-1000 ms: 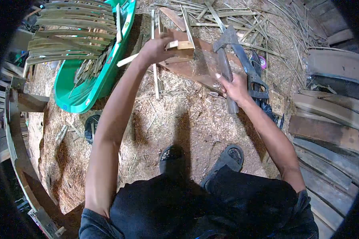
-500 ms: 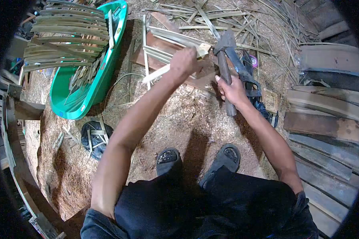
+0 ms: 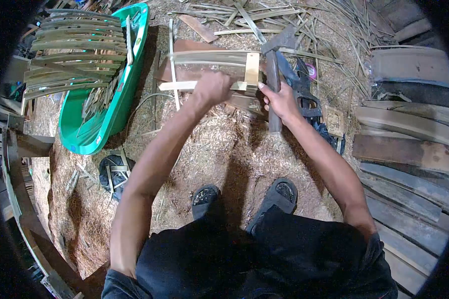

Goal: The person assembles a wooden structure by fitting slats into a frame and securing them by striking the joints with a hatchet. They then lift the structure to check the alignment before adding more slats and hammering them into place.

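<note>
My left hand (image 3: pixel 213 88) is closed around a pale slat of a small wooden frame (image 3: pixel 252 67). Its long slats run left from a light crosspiece, and some are smeared by motion. In my right hand (image 3: pixel 283 102) is a hatchet (image 3: pixel 273 74), its dark handle upright and its metal head at the top. The right thumb points toward the lower end of the crosspiece, close beside it. Beneath the frame lies a reddish-brown board (image 3: pixel 184 46) on the shavings.
A green tub (image 3: pixel 134 55) with curved slatted pieces stands at the left. Wood strips (image 3: pixel 264 22) are scattered ahead. Planks (image 3: pixel 404 149) line the right side. A handsaw (image 3: pixel 309 97) lies beyond my right hand. A black bag (image 3: pixel 110 177) with offcuts sits at lower left.
The wooden frame has swung from a slant to nearly level, its crosspiece now facing me. My left hand has moved left and down. The hatchet has shifted slightly left and up.
</note>
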Motion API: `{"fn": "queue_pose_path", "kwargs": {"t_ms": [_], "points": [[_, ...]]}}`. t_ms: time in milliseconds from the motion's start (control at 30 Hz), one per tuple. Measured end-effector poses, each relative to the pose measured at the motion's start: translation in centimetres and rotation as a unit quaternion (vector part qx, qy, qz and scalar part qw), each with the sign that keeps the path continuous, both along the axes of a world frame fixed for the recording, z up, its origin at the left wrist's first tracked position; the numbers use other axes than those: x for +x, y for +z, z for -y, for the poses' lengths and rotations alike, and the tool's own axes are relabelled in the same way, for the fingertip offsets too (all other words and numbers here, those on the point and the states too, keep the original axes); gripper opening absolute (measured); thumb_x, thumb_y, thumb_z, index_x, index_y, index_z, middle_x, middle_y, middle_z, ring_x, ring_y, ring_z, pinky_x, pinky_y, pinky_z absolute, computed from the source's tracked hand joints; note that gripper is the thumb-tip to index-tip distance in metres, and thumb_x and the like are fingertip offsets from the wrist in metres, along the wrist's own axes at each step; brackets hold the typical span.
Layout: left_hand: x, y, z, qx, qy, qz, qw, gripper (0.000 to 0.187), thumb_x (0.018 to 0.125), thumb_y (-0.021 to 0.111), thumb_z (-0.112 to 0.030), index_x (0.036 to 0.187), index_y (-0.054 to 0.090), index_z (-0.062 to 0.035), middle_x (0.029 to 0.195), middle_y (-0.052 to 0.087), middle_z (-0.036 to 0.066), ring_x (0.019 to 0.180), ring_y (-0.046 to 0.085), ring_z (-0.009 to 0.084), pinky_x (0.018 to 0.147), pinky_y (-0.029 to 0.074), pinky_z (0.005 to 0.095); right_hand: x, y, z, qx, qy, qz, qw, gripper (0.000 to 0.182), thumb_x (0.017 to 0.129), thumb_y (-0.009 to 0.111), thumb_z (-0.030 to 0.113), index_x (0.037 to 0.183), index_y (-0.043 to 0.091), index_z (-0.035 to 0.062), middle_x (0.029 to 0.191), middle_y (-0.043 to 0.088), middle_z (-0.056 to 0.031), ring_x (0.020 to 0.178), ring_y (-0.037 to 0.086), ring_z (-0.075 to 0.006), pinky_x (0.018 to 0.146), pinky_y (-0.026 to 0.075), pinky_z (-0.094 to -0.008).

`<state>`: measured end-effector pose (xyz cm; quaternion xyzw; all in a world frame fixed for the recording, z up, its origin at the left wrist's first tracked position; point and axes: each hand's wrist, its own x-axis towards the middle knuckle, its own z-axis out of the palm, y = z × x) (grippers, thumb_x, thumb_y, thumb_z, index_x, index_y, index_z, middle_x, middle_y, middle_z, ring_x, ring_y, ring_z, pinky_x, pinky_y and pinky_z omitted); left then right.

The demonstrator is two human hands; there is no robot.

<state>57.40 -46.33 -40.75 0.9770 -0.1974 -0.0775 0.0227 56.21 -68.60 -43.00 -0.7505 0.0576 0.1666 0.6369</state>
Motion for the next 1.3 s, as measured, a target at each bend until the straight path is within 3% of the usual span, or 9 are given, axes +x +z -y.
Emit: {"fn": "queue_pose_path", "kwargs": {"t_ms": [133,300,400,533,733,867,1067,1167,1300], "points": [[-0.9,0.1,1.1,-0.072,-0.001,0.023,0.997,0.033,0.078,0.061,-0.016,0.110,0.063,-0.0126,0.081,0.070,0.017,0.072,0.070,0.0321,0.068,0.057,0.0453,1.0,-0.4,-0.3,-0.016,0.000,0.006,1.000,0.022,0.090,0.071,0.023,0.093,0.059,0.0039,0.069,0.054,0.0023,0.055,0.050,-0.0076,0.042,0.043,-0.0248],[-0.6,2.7,0.3,-0.184,0.088,0.016,0.979,0.044,0.090,0.062,-0.044,0.105,0.059,-0.0032,0.084,0.069,0.021,0.076,0.068,0.0393,0.068,0.052,0.0485,0.5,-0.3,0.1,0.026,-0.018,0.009,0.999,0.022,0.091,0.068,0.022,0.095,0.060,0.0019,0.069,0.055,0.0002,0.053,0.051,-0.0082,0.042,0.044,-0.0256],[-0.1,1.5,-1.0,-0.213,0.053,0.067,0.973,0.055,0.090,0.060,-0.045,0.125,0.054,-0.0022,0.070,0.066,0.021,0.069,0.067,0.0394,0.064,0.054,0.0470,0.3,-0.5,0.6,0.015,-0.017,-0.012,1.000,0.023,0.092,0.066,0.022,0.097,0.061,0.0007,0.072,0.059,-0.0019,0.054,0.052,-0.0082,0.043,0.045,-0.0255],[0.4,2.3,-1.2,-0.283,0.039,0.035,0.958,0.052,0.089,0.061,-0.044,0.123,0.059,-0.0049,0.064,0.065,0.020,0.063,0.066,0.0386,0.063,0.053,0.0475,0.2,-0.6,1.1,-0.003,-0.015,-0.008,1.000,0.026,0.093,0.065,0.024,0.099,0.062,-0.0008,0.077,0.063,-0.0042,0.055,0.053,-0.0080,0.044,0.046,-0.0255],[0.2,2.7,0.8,-0.311,-0.018,0.043,0.949,0.049,0.095,0.053,-0.036,0.117,0.044,0.0060,0.083,0.064,0.025,0.080,0.063,0.0431,0.075,0.050,0.0492,-0.6,0.4,1.8,0.001,-0.022,-0.012,1.000,0.027,0.093,0.064,0.026,0.099,0.063,-0.0004,0.082,0.065,-0.0045,0.057,0.053,-0.0074,0.045,0.046,-0.0259],[0.5,1.8,0.9,-0.318,-0.087,-0.024,0.944,0.049,0.101,0.044,-0.039,0.126,0.036,0.0028,0.126,0.050,0.032,0.116,0.055,0.0436,0.095,0.046,0.0457,-1.5,0.4,2.7,-0.015,-0.023,-0.009,1.000,0.026,0.093,0.064,0.025,0.101,0.062,0.0002,0.085,0.065,-0.0038,0.058,0.052,-0.0071,0.045,0.046,-0.0261],[0.9,-0.1,0.4,-0.430,0.019,-0.208,0.878,0.061,0.102,0.041,-0.042,0.142,0.025,0.0022,0.136,0.044,0.029,0.126,0.050,0.0318,0.102,0.045,0.0418,-2.0,-1.2,3.8,-0.038,-0.020,0.031,0.999,0.031,0.091,0.067,0.030,0.095,0.057,0.0013,0.060,0.055,-0.0024,0.047,0.053,-0.0111,0.041,0.044,-0.0286],[0.7,0.3,0.5,-0.488,0.018,-0.176,0.855,0.052,0.101,0.046,-0.040,0.133,0.037,-0.0002,0.120,0.055,0.023,0.105,0.057,0.0242,0.089,0.049,0.0382,-2.2,-0.4,3.8,-0.051,-0.009,-0.009,0.999,0.024,0.093,0.064,0.025,0.101,0.061,0.0023,0.074,0.058,-0.0010,0.057,0.050,-0.0070,0.046,0.044,-0.0260],[2.0,1.0,0.6,-0.462,0.076,-0.164,0.868,0.036,0.097,0.058,-0.027,0.120,0.050,-0.0004,0.101,0.065,0.017,0.087,0.064,0.0221,0.076,0.051,0.0371,-2.4,0.3,3.7,-0.071,0.003,-0.002,0.997,0.022,0.093,0.064,0.025,0.099,0.062,0.0032,0.067,0.055,-0.0001,0.054,0.049,-0.0073,0.045,0.042,-0.0257]]}}
